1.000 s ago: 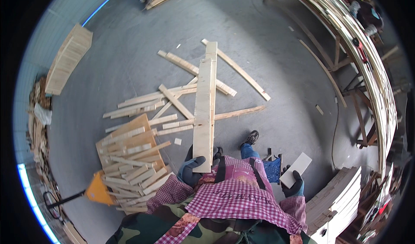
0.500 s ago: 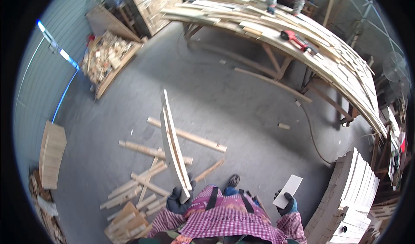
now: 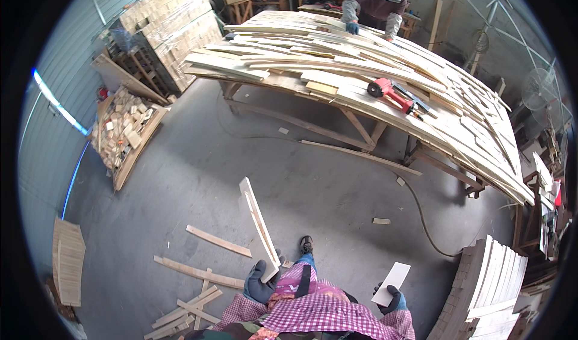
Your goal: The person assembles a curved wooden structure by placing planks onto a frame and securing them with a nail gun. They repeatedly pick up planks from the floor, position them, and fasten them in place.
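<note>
My left hand [image 3: 260, 283], in a dark glove, is closed round the lower end of a long wooden board [image 3: 259, 231]. The board slants up and away from me, its pale edge showing a darker groove or gap along its length. On the right, my right hand [image 3: 390, 298], also gloved, grips a short, flat, pale wooden piece [image 3: 392, 283], thumb over its lower part. The two pieces are held well apart, on either side of my checked apron [image 3: 325, 316].
Loose wood strips [image 3: 198, 271] lie on the floor at left. Ahead, a large table [image 3: 289, 84] carries many boards and a red power tool [image 3: 397, 96]; a co-worker [image 3: 379, 6] leans over its far side. Stacked pale boards [image 3: 481, 280] stand right, a hose [image 3: 424, 219] nearby. An offcut bin [image 3: 141, 147] stands left.
The table and co-worker show lower and more fully as my view tilts up. The floor strips have slid down in view. Both hands keep their hold; the long board looks shorter and tilts differently.
</note>
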### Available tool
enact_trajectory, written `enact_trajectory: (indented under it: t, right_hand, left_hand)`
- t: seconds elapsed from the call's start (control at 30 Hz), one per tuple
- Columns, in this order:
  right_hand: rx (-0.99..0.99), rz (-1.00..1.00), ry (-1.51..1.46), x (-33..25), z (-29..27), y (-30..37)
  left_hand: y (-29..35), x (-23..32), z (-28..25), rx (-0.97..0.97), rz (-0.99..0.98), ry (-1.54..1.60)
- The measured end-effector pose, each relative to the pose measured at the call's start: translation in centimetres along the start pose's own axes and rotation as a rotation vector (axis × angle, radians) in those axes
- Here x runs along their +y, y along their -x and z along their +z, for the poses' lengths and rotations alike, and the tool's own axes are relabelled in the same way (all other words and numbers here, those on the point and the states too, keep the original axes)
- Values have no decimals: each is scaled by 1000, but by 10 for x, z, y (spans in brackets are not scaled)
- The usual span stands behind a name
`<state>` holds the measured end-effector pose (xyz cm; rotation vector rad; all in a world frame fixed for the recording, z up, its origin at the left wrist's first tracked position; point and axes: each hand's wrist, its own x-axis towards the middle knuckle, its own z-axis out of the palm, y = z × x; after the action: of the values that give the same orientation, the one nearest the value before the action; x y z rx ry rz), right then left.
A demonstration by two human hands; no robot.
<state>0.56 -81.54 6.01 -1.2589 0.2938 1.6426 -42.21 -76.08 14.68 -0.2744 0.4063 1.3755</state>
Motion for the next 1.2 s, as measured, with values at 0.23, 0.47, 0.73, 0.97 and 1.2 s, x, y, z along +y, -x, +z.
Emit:
enact_trajectory:
  t: [0.23,0.47,0.73,0.97,1.2]
  right_hand:
    - [59,-187,66,-71,138,-44]
    - [98,-42,220,-106,231,-146]
    - [4,-149,304,-204,369,-268]
    - [-195,-186,386,-292,509,-315]
    - [-132,-275,276,-311,553,-329]
  left_hand:
    - [-115,47,99,38,186,-617]
    - [-217,91,171,55,393,-895]
    - [-344,114,263,28,523,-904]
    - [-458,132,326,72,601,-937]
    - [-597,171,388,-40,629,-924]
